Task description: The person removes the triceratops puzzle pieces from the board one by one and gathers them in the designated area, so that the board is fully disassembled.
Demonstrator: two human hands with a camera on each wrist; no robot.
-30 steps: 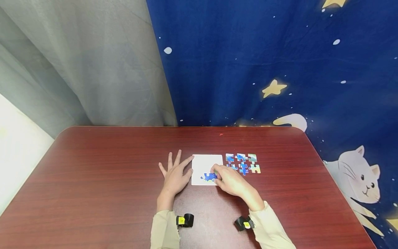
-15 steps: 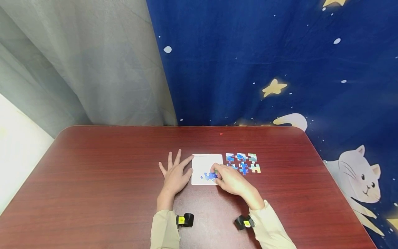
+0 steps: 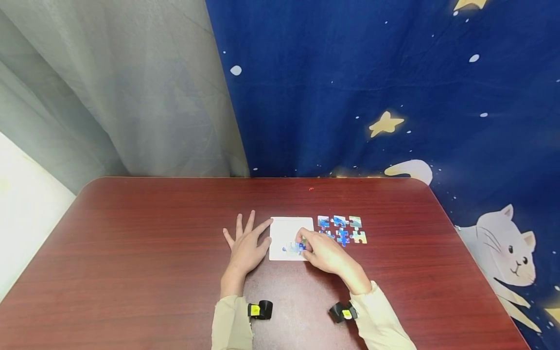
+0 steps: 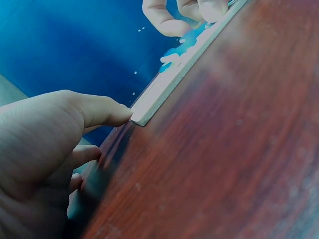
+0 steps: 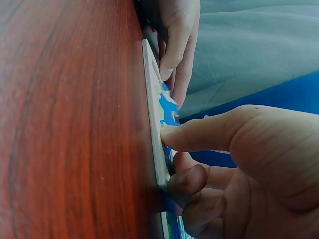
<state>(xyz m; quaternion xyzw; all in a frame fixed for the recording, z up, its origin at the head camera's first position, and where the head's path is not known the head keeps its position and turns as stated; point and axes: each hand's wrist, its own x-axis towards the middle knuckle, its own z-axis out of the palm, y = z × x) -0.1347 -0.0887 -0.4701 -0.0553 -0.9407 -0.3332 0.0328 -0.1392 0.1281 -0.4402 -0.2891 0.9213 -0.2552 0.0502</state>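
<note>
A white puzzle board (image 3: 284, 228) lies on the table. Against its left edge rests my left hand (image 3: 246, 251), fingers spread, with the thumb (image 4: 112, 112) touching the board's corner in the left wrist view. Over the board's lower right, my right hand (image 3: 325, 253) has its thumb and curled fingers pinching a blue jigsaw puzzle piece (image 3: 301, 246). A joined blue piece (image 5: 168, 107) extends to the left of the pinch on the board. My fingers hide part of the pinched piece. Whether the pieces lie flat in the board is hard to tell.
Several loose jigsaw pieces (image 3: 342, 236) lie in two rows right of the board, the nearest partly behind my right hand. A tiny red scrap (image 3: 311, 188) sits near the table's far edge. Behind the table (image 3: 153, 243) hang a grey and a blue curtain (image 3: 315, 97).
The blue pieces on the board now look paler, with a bright glare across them, as if slightly tilted. Both hands stay nearly in place.
</note>
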